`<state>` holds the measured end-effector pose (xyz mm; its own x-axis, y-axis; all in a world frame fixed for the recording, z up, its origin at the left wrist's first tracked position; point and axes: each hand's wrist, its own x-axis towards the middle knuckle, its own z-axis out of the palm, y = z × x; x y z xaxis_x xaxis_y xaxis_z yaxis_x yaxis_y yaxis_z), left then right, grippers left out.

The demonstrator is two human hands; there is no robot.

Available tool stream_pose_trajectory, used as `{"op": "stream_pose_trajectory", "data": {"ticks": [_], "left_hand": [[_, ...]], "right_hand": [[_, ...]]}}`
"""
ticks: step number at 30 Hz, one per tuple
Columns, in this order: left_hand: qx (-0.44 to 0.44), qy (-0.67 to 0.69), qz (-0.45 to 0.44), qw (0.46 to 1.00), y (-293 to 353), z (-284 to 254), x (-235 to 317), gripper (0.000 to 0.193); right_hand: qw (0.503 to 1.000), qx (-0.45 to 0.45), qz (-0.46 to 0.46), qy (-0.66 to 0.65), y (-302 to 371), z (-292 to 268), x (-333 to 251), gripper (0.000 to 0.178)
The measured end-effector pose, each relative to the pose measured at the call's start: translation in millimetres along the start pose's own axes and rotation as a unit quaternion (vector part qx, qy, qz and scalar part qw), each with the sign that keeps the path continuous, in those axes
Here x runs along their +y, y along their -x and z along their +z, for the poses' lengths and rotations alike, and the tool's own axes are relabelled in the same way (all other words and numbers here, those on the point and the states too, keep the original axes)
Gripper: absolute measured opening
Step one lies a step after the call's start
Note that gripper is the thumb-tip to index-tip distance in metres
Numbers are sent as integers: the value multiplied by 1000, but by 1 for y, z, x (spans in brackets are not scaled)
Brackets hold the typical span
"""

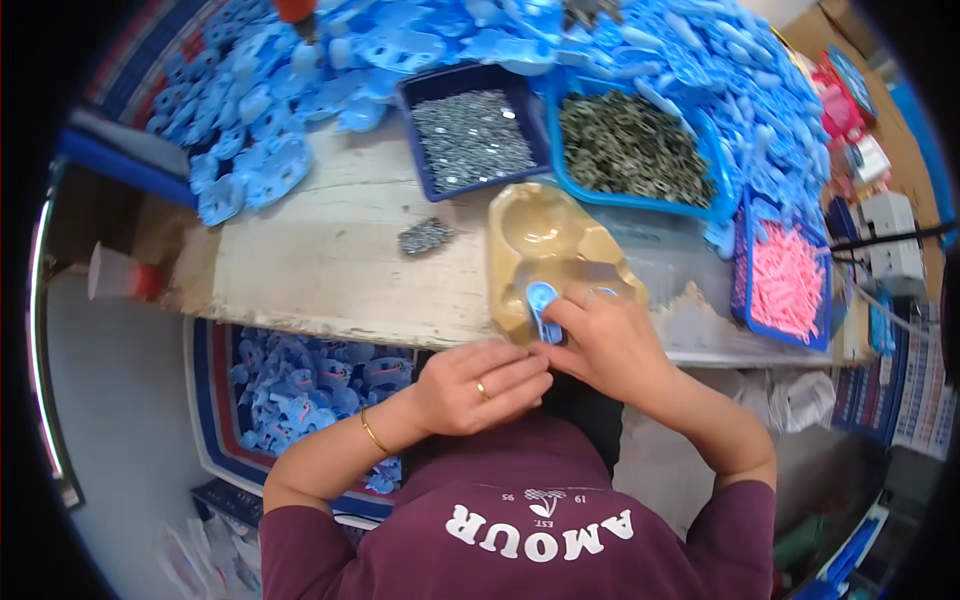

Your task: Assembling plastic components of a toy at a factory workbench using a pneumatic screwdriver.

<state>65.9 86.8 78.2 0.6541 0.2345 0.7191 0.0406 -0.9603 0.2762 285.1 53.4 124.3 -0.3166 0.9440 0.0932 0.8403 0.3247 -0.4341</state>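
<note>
My right hand (607, 340) pinches a small blue plastic piece (542, 305) over the near end of a tan moulded tray (535, 235) on the bench. My left hand (482, 384), with a ring and a thin bracelet, has curled fingers and its fingertips meet the right hand at the lower end of the same blue piece. What lies between the left fingers is hidden.
Behind the tray stand a dark blue tray of small silvery metal parts (470, 135), a blue tray of dark ring-shaped parts (630, 145) and a tray of pink pieces (787, 280). Blue plastic parts (260, 110) are heaped along the back. A small pile of metal parts (425, 236) lies loose. A crate of blue parts (310, 385) sits below the bench.
</note>
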Motion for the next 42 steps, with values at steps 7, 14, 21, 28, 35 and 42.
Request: {"op": "stream_pose_trajectory", "data": {"ticks": [7,14,21,28,35,42], "left_hand": [[44,-294,-221,929,31,-67,-105,26],[-42,-491,-339,802,103,-150,-195,22],[50,-337,-228,912,55,-133,-125,23],[-95,-212,-36,972,-5,-74,-30,37],[-169,-136,4,976,-52,-7,-13,31],[-238,-158,-14,958,-47,10,-19,29]], "right_hand": [[999,-7,-20,-45,-7,-17,-3,33],[995,-9,46,-86,-3,-16,1,20],[979,33,100,-174,2,-26,9,12],[972,140,115,-150,1,-50,19,9],[964,187,146,-118,24,-59,30,10],[994,72,34,-68,43,-37,45,62]]}}
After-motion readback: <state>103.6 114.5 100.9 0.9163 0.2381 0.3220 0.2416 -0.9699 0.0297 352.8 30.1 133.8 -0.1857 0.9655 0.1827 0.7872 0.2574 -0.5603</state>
